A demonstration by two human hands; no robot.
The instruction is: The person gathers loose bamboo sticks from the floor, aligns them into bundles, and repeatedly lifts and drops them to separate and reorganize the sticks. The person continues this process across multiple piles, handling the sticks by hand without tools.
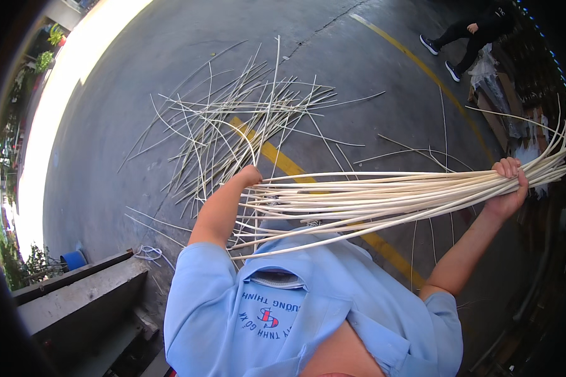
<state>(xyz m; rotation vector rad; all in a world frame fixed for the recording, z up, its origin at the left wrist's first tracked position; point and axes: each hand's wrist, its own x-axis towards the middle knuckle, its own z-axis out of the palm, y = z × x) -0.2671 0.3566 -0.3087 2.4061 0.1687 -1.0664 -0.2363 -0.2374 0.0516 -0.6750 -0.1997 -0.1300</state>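
Cream rods point(415, 193) (a long bundle) fill the clasped right hand point(509, 190).

the left hand point(251, 175) is hiding its own fingers, leaving its grip unclear. the bundle of pale rods point(383, 196) is covering part of the right hand point(510, 201). another person point(482, 34) is fading headward into the dark rim. a metal trough point(85, 295) is disappearing lower left. distant plants point(44, 61) are blurring.
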